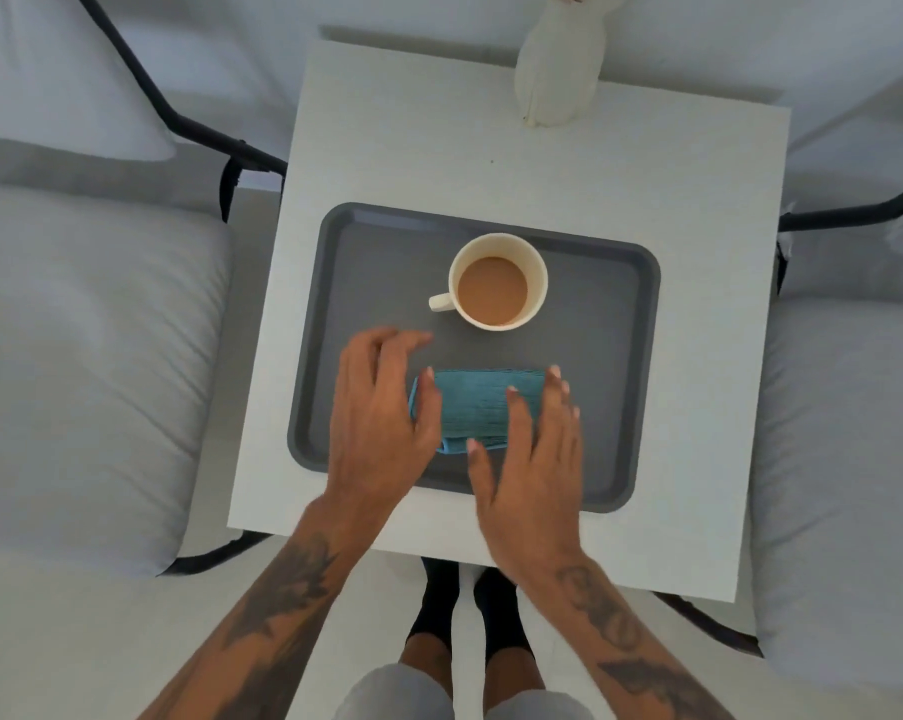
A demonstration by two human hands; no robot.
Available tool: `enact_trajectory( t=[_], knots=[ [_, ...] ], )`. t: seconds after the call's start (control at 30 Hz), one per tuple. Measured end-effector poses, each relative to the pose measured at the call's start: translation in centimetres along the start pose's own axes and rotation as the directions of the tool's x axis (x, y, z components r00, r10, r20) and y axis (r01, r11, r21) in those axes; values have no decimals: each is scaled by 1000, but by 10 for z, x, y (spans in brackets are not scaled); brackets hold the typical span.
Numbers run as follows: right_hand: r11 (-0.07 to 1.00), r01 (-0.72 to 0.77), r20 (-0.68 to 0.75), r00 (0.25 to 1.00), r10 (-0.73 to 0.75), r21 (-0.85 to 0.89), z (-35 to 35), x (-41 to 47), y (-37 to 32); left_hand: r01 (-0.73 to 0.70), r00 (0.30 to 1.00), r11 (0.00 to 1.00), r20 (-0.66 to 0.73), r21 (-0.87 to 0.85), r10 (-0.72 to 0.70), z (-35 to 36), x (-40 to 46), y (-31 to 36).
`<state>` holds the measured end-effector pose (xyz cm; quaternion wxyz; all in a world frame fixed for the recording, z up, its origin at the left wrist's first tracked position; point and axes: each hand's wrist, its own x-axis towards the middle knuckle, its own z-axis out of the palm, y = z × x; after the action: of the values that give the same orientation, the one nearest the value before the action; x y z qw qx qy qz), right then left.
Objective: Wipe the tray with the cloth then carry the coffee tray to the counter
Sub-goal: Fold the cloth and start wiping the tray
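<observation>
A dark grey tray (610,387) lies on a small white table (568,174). A cream mug of milky coffee (496,285) stands in the tray's far middle, handle to the left. A folded teal cloth (478,405) lies flat in the near middle of the tray. My left hand (381,413) hovers over the cloth's left end, fingers spread, thumb tip on the cloth. My right hand (532,459) is over the cloth's right end, fingers apart, fingertips at its edge. Neither hand grips it.
A white bird-like figurine (555,70) stands at the table's far edge. Grey cushioned seats with black metal frames flank the table: one to the left (75,356), one to the right (849,459). My feet in dark socks (465,610) are under the near edge.
</observation>
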<state>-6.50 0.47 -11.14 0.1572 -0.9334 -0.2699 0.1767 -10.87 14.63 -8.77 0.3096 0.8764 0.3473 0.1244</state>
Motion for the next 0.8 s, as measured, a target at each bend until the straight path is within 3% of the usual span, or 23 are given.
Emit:
enact_trajectory(
  t=[0.1, 0.17, 0.2, 0.27, 0.33, 0.4, 0.6, 0.7, 0.8],
  knots=[
    [992, -127, 63, 990, 126, 12, 24, -4, -16, -146, 988, 984, 67, 104, 139, -8, 51, -5],
    [976, -217, 39, 976, 216, 35, 36, 1, -24, -109, 965, 960, 260, 257, 41, -12, 75, -28],
    [968, -246, 9, 969, 246, 51, 41, 5, -27, -124, 922, 937, 388, 327, -13, -15, 79, -45],
    [957, -277, -45, 958, 282, 82, 49, 11, -31, -287, 794, 869, 608, 403, -20, -20, 74, -79],
    [951, -291, -88, 950, 300, 100, 57, 17, -35, -422, 712, 829, 701, 367, 52, -20, 66, -100],
    [956, -278, -107, 952, 286, 90, 63, 20, -39, -478, 673, 808, 734, 344, 86, -19, 65, -107],
    [1000, 19, -71, 997, -18, 15, 79, 26, -58, -533, 661, 763, 743, 366, 105, -17, 64, -106],
    [969, 245, 7, 970, -245, -13, 88, 32, -76, -552, 663, 749, 738, 367, 126, -17, 65, -108],
    [930, 361, 65, 932, -356, -74, 89, 40, -72, -557, 625, 744, 776, 368, 84, -18, 68, -110]
  ],
)
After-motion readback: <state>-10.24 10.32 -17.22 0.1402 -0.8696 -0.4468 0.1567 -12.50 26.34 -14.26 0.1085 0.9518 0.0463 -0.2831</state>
